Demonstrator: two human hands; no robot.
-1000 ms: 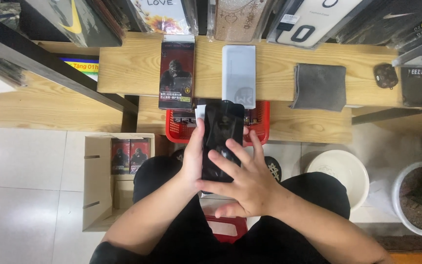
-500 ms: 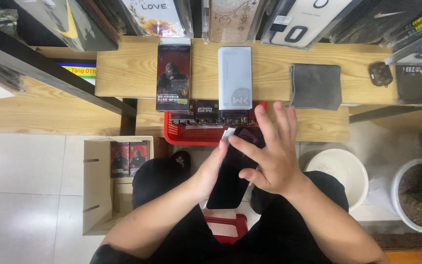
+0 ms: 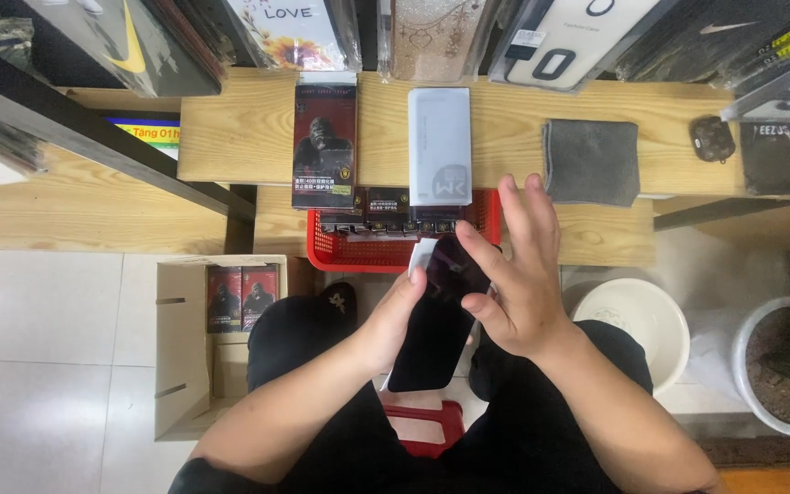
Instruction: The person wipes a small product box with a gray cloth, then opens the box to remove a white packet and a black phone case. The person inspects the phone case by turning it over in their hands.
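We grip the flat black glossy phone (image 3: 438,322) in our left hand (image 3: 393,316) above our lap, while our right hand (image 3: 516,279), fingers spread loose, presses its upper edge near the red plastic basket (image 3: 358,252).

**Gloss, grain and weave around a dark phone**

The black, flat, glossy glass-faced phone (image 3: 436,320) shows a smooth sheen between the bare left hand (image 3: 393,316) and bare right hand (image 3: 514,284). At twelve o'clock from it lies the pale wooden shelf (image 3: 230,128), matt, with visible grain. On it rest a dark printed cardboard box (image 3: 325,146) with a slight sheen, a white smooth matt box (image 3: 439,146), and, at one o'clock, a grey napped cloth (image 3: 592,160), soft and dull. The red plastic mesh basket (image 3: 358,252) looks hard and perforated. At nine o'clock stands a plain brown matt cardboard carton (image 3: 180,348); at three o'clock, a white smooth plastic bucket (image 3: 637,316).
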